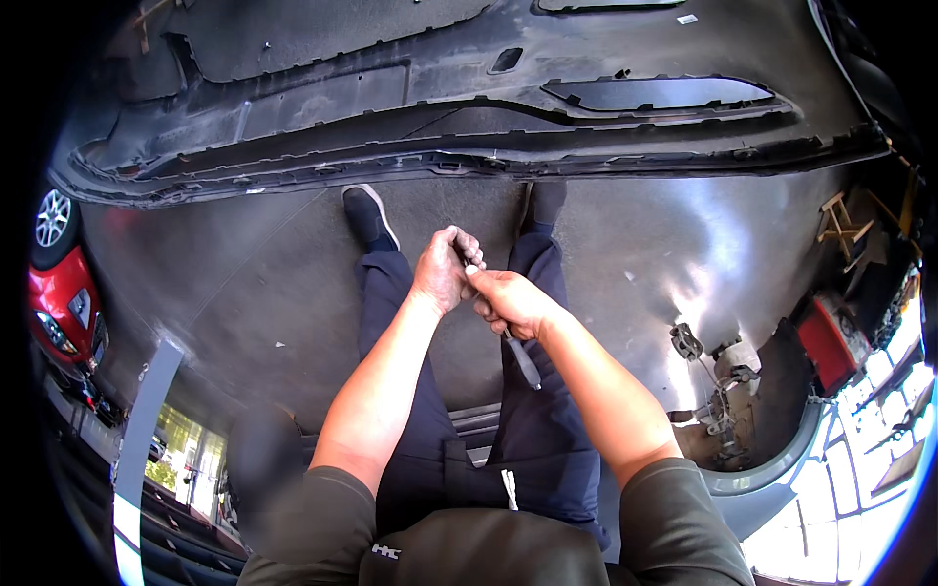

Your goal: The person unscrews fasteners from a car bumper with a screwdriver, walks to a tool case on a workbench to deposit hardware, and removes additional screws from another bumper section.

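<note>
My two hands meet in front of my body, above the floor between my legs. My right hand (515, 305) is closed around a slim hand tool with a dark grey handle (523, 362), whose end sticks out below the fingers toward the lower right. Close against it, my left hand (446, 271) is curled with its fingers together. Something thin and dark shows between the left fingers; whether it is the tool's tip or a separate small part I cannot tell. Beyond my feet lies a large black car bumper cover (322, 112), apart from both hands.
At the far left is a red car (70, 301). On the right, a grey curved car part (772, 471) lies near loose mechanical pieces (735, 366). A wooden stand (842, 230) and a red box (831, 342) are farther right. A grey post (147, 410) rises at the left.
</note>
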The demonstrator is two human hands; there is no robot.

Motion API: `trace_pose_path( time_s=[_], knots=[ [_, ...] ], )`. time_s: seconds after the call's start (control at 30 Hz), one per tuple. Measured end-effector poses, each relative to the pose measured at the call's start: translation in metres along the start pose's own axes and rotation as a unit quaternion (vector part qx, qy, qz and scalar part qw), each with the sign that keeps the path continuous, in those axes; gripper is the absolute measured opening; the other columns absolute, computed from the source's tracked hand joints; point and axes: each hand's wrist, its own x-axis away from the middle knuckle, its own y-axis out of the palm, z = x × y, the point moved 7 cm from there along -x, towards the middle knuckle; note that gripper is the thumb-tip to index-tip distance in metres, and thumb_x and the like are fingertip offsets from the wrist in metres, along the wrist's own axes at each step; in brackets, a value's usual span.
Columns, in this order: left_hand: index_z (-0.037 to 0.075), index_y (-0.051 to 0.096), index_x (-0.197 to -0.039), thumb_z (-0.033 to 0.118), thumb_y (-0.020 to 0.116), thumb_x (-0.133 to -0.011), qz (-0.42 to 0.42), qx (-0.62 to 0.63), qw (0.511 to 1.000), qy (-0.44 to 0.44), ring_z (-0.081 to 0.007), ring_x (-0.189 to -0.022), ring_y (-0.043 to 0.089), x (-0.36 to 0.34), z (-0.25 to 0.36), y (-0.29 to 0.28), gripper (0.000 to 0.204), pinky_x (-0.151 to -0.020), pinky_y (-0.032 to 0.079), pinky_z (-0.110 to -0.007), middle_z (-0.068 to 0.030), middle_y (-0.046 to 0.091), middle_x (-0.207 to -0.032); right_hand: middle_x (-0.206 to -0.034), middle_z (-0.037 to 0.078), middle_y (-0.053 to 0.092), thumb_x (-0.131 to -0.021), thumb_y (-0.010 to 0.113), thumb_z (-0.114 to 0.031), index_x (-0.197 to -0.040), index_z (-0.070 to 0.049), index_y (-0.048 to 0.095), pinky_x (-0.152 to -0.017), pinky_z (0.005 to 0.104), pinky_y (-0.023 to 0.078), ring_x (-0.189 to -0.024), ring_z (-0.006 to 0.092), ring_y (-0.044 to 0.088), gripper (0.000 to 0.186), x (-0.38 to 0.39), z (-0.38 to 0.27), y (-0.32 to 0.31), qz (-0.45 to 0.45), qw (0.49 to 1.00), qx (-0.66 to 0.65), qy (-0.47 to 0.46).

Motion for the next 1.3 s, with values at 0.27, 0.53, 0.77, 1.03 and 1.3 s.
trace_pose_path(
  time_s=[0.27,0.53,0.77,1.03,1.3],
  knots=[
    [0.012,0.056,-0.089,0.032,0.055,-0.103,0.102,-0.152,0.983,-0.014,-0.0087,-0.058,0.037,-0.008,0.026,-0.045,0.024,-0.053,0.034,-0.026,0.0037,0.042,-0.068,-0.085,0.003,0.064,-0.109,0.049,-0.023,-0.117,-0.002,0.062,-0.071,0.0292,0.051,-0.075,0.0119,0.059,0.026,-0.021,-0.055,-0.042,-0.007,0.967,-0.081,-0.243],
    [0.008,0.063,-0.107,0.025,0.048,-0.107,0.125,-0.250,0.958,-0.064,-0.0057,-0.056,0.037,0.011,-0.019,-0.063,0.022,-0.050,0.033,-0.023,0.0057,0.042,-0.069,-0.079,-0.001,0.057,-0.111,0.046,-0.027,-0.115,-0.004,0.062,-0.061,0.0288,0.049,-0.066,0.0096,0.051,0.028,-0.074,-0.094,-0.056,0.103,0.956,-0.114,-0.252],
    [0.011,0.056,-0.098,0.035,0.043,-0.109,0.105,-0.208,0.970,-0.069,-0.0068,-0.055,0.038,0.010,-0.041,-0.040,0.029,-0.048,0.031,-0.024,0.0051,0.042,-0.068,-0.079,-0.001,0.056,-0.111,0.045,-0.027,-0.111,-0.005,0.061,-0.061,0.0289,0.049,-0.065,0.0091,0.049,0.027,-0.081,-0.084,-0.056,0.093,0.942,-0.186,-0.265],
    [0.013,0.052,-0.093,0.037,0.044,-0.108,0.068,-0.213,0.972,-0.073,-0.0070,-0.056,0.040,0.017,-0.049,-0.029,0.029,-0.049,0.033,-0.025,0.0042,0.044,-0.069,-0.080,-0.001,0.056,-0.111,0.045,-0.027,-0.115,-0.005,0.060,-0.061,0.0287,0.049,-0.065,0.0088,0.049,0.027,-0.080,-0.091,-0.054,0.063,0.940,-0.205,-0.263],
    [0.004,0.055,-0.108,0.018,0.060,-0.099,0.159,-0.559,0.778,0.239,-0.0158,-0.067,0.061,0.033,-0.016,0.012,0.018,-0.062,0.050,-0.030,-0.0058,0.063,-0.080,-0.083,0.003,0.056,-0.111,0.042,-0.026,-0.125,-0.002,0.058,-0.064,0.0312,0.045,-0.066,0.0116,0.047,0.033,-0.092,-0.087,-0.047,-0.137,0.866,-0.416,-0.242]
  ],
)
